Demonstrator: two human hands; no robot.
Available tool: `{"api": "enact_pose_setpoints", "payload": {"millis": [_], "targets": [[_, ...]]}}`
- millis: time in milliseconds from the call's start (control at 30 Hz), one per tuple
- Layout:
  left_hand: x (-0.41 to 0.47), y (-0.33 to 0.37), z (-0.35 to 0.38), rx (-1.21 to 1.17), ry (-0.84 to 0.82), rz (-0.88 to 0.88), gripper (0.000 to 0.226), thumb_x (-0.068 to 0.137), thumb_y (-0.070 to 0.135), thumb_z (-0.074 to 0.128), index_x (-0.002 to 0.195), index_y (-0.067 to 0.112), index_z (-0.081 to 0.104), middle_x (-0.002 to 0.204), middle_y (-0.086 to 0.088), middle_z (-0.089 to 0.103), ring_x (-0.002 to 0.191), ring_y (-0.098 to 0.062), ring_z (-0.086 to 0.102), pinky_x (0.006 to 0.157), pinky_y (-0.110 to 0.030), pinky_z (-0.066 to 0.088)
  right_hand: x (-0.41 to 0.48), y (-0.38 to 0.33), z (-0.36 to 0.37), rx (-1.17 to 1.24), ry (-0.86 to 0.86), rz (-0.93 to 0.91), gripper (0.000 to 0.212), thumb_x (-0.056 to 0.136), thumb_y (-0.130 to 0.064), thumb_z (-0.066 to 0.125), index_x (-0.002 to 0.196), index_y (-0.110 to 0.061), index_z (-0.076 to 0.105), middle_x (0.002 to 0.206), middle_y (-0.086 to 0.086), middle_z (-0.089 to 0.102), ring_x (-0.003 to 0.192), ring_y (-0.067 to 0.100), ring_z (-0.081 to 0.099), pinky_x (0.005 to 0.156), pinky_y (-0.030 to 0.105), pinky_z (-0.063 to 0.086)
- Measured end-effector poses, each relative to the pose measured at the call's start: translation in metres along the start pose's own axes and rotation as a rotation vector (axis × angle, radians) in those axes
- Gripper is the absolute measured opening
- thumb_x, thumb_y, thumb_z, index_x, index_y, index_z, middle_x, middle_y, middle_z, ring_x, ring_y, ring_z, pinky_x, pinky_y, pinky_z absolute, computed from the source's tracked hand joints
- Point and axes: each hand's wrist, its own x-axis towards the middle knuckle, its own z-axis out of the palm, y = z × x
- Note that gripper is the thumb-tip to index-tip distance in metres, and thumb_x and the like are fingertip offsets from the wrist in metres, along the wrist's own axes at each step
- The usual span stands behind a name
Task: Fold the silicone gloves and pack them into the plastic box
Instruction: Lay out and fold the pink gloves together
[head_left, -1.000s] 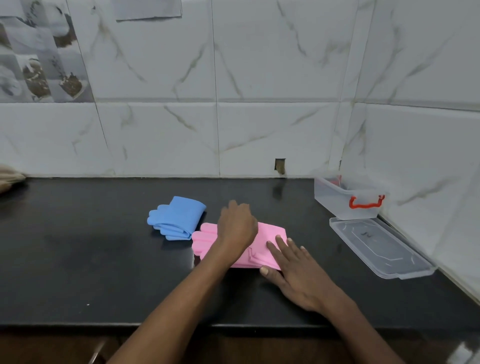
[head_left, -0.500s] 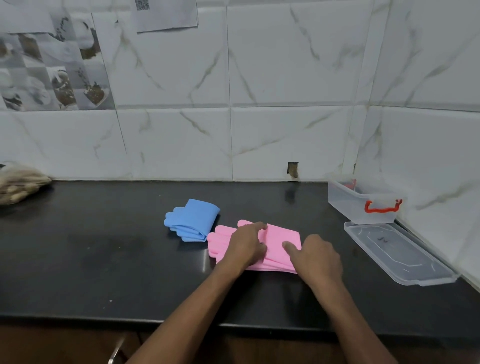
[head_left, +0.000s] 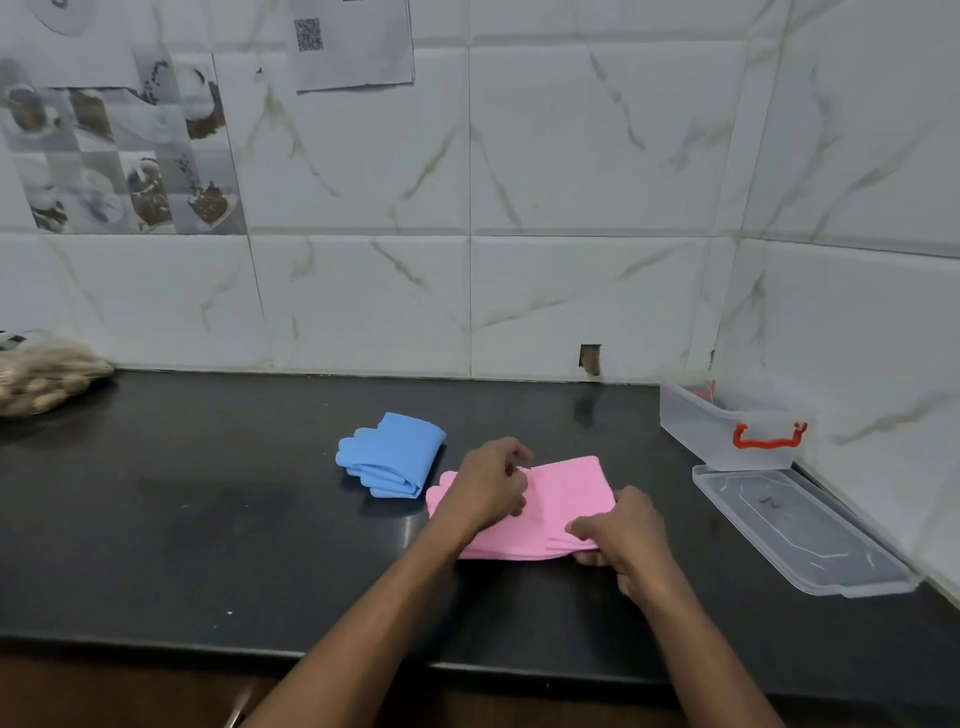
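Pink silicone gloves (head_left: 566, 491) lie stacked on the black counter (head_left: 208, 519) in front of me. My left hand (head_left: 488, 486) rests on their finger end with its fingers curled on the pink material. My right hand (head_left: 621, 530) pinches the near right cuff edge and lifts it slightly. Folded blue gloves (head_left: 392, 454) sit just left and behind, untouched. The clear plastic box (head_left: 727, 434) with a red handle stands open at the back right corner.
The box's clear lid (head_left: 795, 530) lies flat on the counter in front of the box. A mesh bag of brownish produce (head_left: 41, 376) sits at the far left by the wall. Tiled walls close the back and right sides.
My right hand went from lying flat on the pink gloves to pinching their near right edge. My left hand shifted slightly and curled its fingers. My head tilted up.
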Motion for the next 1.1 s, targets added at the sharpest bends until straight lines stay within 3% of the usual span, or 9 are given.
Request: {"api": "enact_pose_setpoints", "payload": {"millis": [133,233,300,400,500,600,767,933,1100], "targets": [[0.001,0.010,0.002,0.128,-0.166,0.192,0.035,0.091,0.005,0.047,0.109,0.018,0.075,0.104,0.003,0.073,0.077,-0.006,0.068,0.075,-0.023,0.056,0.008,-0.007,-0.026,-0.230,0.106,-0.130,0.047,0.071,0.000,0.069,0.114,-0.008,0.052,0.107,0.015,0.063,0.070,0.031,0.068,0.058,0.039,0.060],[0.008,0.013,0.023,-0.331,-0.364,-0.037,0.031,0.100,0.013,0.045,0.121,-0.002,0.062,0.105,-0.017,0.071,0.085,-0.022,0.071,0.089,-0.036,0.059,0.008,-0.011,-0.042,-0.538,0.170,-0.287,0.048,0.070,-0.006,0.069,0.113,-0.019,0.052,0.111,0.011,0.066,0.092,0.030,0.064,0.073,0.038,0.056],[0.019,0.015,0.028,-0.678,-0.426,-0.309,0.057,0.102,0.042,0.045,0.122,-0.011,0.054,0.100,-0.025,0.069,0.087,-0.033,0.071,0.089,-0.044,0.059,0.005,-0.011,-0.046,-0.611,0.211,-0.385,0.047,0.072,-0.007,0.068,0.113,-0.023,0.052,0.111,0.009,0.068,0.092,0.029,0.065,0.072,0.034,0.055],[0.033,0.007,0.023,-0.936,-0.596,-0.491,0.103,0.088,0.076,0.034,0.129,-0.018,0.046,0.105,-0.031,0.065,0.093,-0.041,0.068,0.087,-0.046,0.057,-0.009,0.001,-0.033,-0.516,0.216,-0.575,0.054,0.073,-0.008,0.067,0.123,-0.026,0.057,0.108,0.003,0.071,0.091,0.026,0.065,0.075,0.031,0.051],[0.038,0.003,0.019,-1.033,-0.657,-0.505,0.118,0.073,0.088,0.042,0.133,-0.014,0.048,0.111,-0.030,0.064,0.098,-0.041,0.067,0.087,-0.048,0.057,-0.023,0.016,-0.010,-0.396,0.137,-0.683,0.066,0.071,-0.001,0.066,0.131,-0.026,0.055,0.109,-0.002,0.065,0.097,0.019,0.058,0.081,0.029,0.047],[0.034,0.013,0.017,-0.970,-0.546,-0.530,0.098,0.073,0.075,0.064,0.127,-0.006,0.057,0.102,-0.026,0.070,0.091,-0.037,0.070,0.076,-0.049,0.061,-0.023,0.023,0.002,-0.476,0.155,-0.726,0.054,0.072,0.001,0.066,0.123,-0.017,0.062,0.106,0.003,0.062,0.099,0.023,0.054,0.081,0.029,0.044],[0.040,-0.008,0.006,-0.055,0.068,-0.116,0.043,0.077,0.040,0.075,0.071,-0.002,0.071,0.068,-0.015,0.073,0.055,-0.017,0.062,0.062,-0.031,0.056,-0.018,0.027,0.009,-0.635,0.089,-0.688,0.041,0.084,-0.010,0.058,0.124,-0.019,0.058,0.129,0.006,0.050,0.115,0.023,0.050,0.087,0.034,0.048],[0.025,-0.030,0.012,-0.181,0.056,-0.194,0.030,0.080,0.027,0.063,0.058,0.011,0.054,0.059,-0.009,0.049,0.052,-0.017,0.041,0.049,-0.026,0.032,-0.012,0.023,0.019,-0.775,-0.082,-0.744,0.053,0.094,-0.006,0.038,0.144,-0.025,0.038,0.158,0.005,0.027,0.148,0.019,0.019,0.117,0.030,0.016],[0.023,-0.032,0.004,-0.307,0.091,-0.260,0.026,0.081,0.029,0.059,0.068,0.010,0.048,0.068,-0.011,0.043,0.062,-0.020,0.037,0.051,-0.030,0.028,-0.014,0.036,0.017,-0.939,-0.171,-0.953,0.050,0.095,-0.027,0.033,0.145,-0.026,0.031,0.162,0.000,0.016,0.151,0.013,0.005,0.119,0.030,-0.006]]}}
